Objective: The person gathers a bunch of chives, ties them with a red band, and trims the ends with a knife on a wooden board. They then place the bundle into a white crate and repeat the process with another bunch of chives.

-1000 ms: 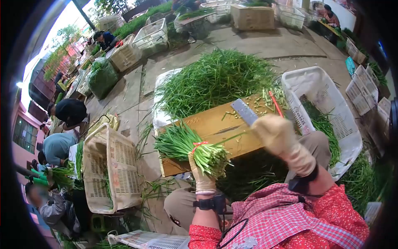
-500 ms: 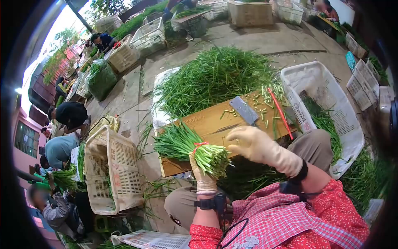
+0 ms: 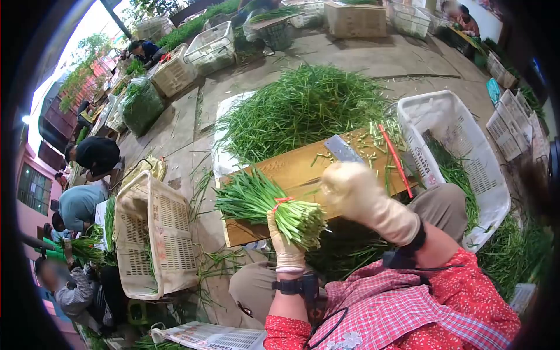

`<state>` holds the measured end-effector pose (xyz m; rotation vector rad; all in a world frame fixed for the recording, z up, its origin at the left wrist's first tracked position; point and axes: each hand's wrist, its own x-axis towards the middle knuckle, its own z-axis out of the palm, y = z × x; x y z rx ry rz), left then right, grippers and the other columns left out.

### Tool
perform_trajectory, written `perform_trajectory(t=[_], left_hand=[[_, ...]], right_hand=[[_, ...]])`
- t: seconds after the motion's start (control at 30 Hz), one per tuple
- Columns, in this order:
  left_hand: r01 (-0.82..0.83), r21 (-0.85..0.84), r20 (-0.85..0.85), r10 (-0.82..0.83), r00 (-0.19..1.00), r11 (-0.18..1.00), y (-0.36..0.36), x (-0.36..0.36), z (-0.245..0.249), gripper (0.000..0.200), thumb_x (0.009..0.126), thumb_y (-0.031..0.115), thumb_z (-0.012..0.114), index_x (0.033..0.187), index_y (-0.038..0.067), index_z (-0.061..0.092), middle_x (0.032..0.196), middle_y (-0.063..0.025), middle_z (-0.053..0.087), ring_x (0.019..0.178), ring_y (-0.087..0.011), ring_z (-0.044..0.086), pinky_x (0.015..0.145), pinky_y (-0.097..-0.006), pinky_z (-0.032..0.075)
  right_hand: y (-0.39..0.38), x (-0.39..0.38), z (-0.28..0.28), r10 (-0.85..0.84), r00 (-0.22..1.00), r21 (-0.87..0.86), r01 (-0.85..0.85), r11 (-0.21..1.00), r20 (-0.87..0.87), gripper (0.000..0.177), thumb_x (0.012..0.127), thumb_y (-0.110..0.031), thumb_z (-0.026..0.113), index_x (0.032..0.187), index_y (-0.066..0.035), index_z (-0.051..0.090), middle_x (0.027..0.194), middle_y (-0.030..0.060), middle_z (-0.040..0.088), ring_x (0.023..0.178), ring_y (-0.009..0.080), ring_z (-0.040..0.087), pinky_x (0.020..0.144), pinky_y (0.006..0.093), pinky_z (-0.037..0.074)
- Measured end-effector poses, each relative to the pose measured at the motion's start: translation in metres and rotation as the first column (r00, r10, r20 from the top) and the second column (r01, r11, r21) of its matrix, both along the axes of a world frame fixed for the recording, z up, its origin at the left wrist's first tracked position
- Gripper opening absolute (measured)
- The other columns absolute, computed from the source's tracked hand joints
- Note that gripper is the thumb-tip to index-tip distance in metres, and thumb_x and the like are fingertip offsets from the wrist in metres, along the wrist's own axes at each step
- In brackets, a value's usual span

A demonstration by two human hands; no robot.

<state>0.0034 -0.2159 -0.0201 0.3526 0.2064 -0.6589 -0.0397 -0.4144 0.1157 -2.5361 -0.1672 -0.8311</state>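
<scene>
My gloved left hand (image 3: 284,242) grips a bunch of garlic chives (image 3: 256,201) from below, its pale cut stems facing right. A red tie (image 3: 282,201) goes around the stems. Just right of the bunch, my gloved right hand (image 3: 353,189) is raised over the wooden board (image 3: 291,163); its fingers are smeared by motion. A cleaver (image 3: 342,149) lies on the board behind that hand, with its handle hidden. To the right of the blade is a red stick-like tool (image 3: 395,153), among scattered stem trimmings (image 3: 366,140).
Loose chives (image 3: 303,111) are heaped beyond the board. A white crate (image 3: 493,181) holding greens stands at right, and a tilted crate (image 3: 175,239) at left. Several people work along the left side, one in a dark shirt (image 3: 98,156). More crates (image 3: 210,49) line the back.
My right hand has moved slightly up and left towards the cleaver, its fingers now blurred and more bunched. My left hand still holds the bunch, nearly unmoved. The camera view has shifted slightly.
</scene>
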Motion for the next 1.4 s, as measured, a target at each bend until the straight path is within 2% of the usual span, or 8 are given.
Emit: perform_trajectory(t=[0.27, 0.33, 0.4, 0.73, 0.9, 1.0, 1.13, 1.4], left_hand=[[-0.131, -0.13, 0.156, 0.151, 0.976, 0.983, 0.027, 0.002, -0.008, 0.063, 0.097, 0.062, 0.046, 0.132, 0.011, 0.058, 0.128, -0.0161, 0.063, 0.111, -0.0327, 0.063, 0.094, -0.05, 0.053], [-0.166, -0.234, 0.066, 0.186, 0.98, 0.958, 0.026, 0.001, -0.007, 0.064, 0.096, 0.06, 0.047, 0.134, 0.011, 0.057, 0.133, -0.0168, 0.059, 0.116, -0.0328, 0.06, 0.093, -0.0497, 0.052], [-0.183, -0.248, 0.057, 0.202, 0.978, 0.951, 0.025, 0.002, -0.012, 0.064, 0.095, 0.06, 0.048, 0.135, 0.011, 0.057, 0.136, -0.017, 0.058, 0.119, -0.0325, 0.059, 0.093, -0.0496, 0.052], [-0.099, -0.267, 0.174, 0.149, 0.973, 0.959, 0.021, 0.002, -0.009, 0.062, 0.096, 0.053, 0.048, 0.137, 0.007, 0.053, 0.137, -0.0147, 0.057, 0.12, -0.0296, 0.058, 0.099, -0.0479, 0.049], [-0.08, -0.114, 0.243, 0.106, 0.964, 0.99, 0.029, 0.002, -0.027, 0.066, 0.097, 0.063, 0.044, 0.137, 0.011, 0.052, 0.134, -0.009, 0.058, 0.119, -0.0271, 0.057, 0.099, -0.0443, 0.049], [-0.148, -0.002, 0.198, 0.145, 0.969, 0.989, 0.019, 0.003, -0.008, 0.071, 0.096, 0.069, 0.04, 0.135, 0.011, 0.054, 0.127, -0.0102, 0.062, 0.11, -0.0282, 0.061, 0.094, -0.0443, 0.053], [-0.137, 0.048, 0.19, 0.125, 0.974, 0.989, 0.011, 0.004, -0.003, 0.075, 0.095, 0.072, 0.039, 0.138, 0.011, 0.051, 0.129, -0.0121, 0.06, 0.112, -0.0294, 0.061, 0.096, -0.0453, 0.053], [-0.201, 0.155, 0.219, 0.165, 0.962, 0.967, 0.001, 0.003, 0.007, 0.076, 0.096, 0.07, 0.037, 0.139, 0.009, 0.05, 0.13, -0.0117, 0.06, 0.113, -0.028, 0.059, 0.099, -0.0424, 0.049]], right_hand=[[-0.158, -0.1, 0.009, -0.556, 0.808, 0.441, 0.579, 0.686, -0.196, 0.011, 0.092, -0.011, 0.063, 0.088, -0.002, 0.069, 0.076, 0.0031, 0.065, 0.068, 0.0085, 0.057, 0.061, 0.0281, 0.047], [-0.145, -0.122, 0.008, -0.32, 0.793, 0.31, 0.523, 0.794, -0.519, 0.02, 0.092, -0.021, 0.064, 0.091, -0.002, 0.068, 0.078, 0.0065, 0.068, 0.067, 0.0149, 0.061, 0.062, 0.0325, 0.048], [-0.104, -0.131, 0.018, 0.12, 0.64, 0.179, 0.028, 0.983, -0.759, 0.03, 0.092, -0.031, 0.062, 0.097, -0.003, 0.07, 0.085, 0.0119, 0.071, 0.075, 0.0265, 0.067, 0.07, 0.0373, 0.052], [0.044, -0.046, -0.051, 0.446, 0.595, 0.402, -0.214, 0.89, -0.669, 0.052, 0.092, -0.054, 0.058, 0.096, -0.004, 0.071, 0.088, 0.0202, 0.07, 0.084, 0.0384, 0.068, 0.075, 0.0445, 0.054], [0.064, -0.038, -0.066, 0.584, 0.527, 0.711, 0.055, 0.701, -0.617, 0.036, 0.094, -0.036, 0.063, 0.087, -0.003, 0.073, 0.075, 0.0152, 0.07, 0.067, 0.0232, 0.07, 0.062, 0.0371, 0.053], [0.056, -0.058, -0.021, 0.613, 0.733, 0.77, -0.197, 0.607, -0.296, 0.022, 0.092, -0.026, 0.068, 0.087, -0.005, 0.073, 0.077, 0.0137, 0.07, 0.067, 0.0239, 0.069, 0.062, 0.0365, 0.053], [0.057, -0.05, -0.036, 0.379, 0.924, 0.013, -0.379, 0.925, -0.053, 0.017, 0.083, -0.028, 0.072, 0.093, -0.014, 0.067, 0.074, 0.0024, 0.063, 0.066, 0.0228, 0.064, 0.059, 0.0359, 0.049], [0.068, -0.032, -0.052, 0.276, 0.961, -0.314, -0.269, 0.911, -0.021, 0.014, 0.079, -0.023, 0.06, 0.091, -0.018, 0.063, 0.068, -0.0025, 0.053, 0.062, 0.0171, 0.058, 0.057, 0.033, 0.044]])
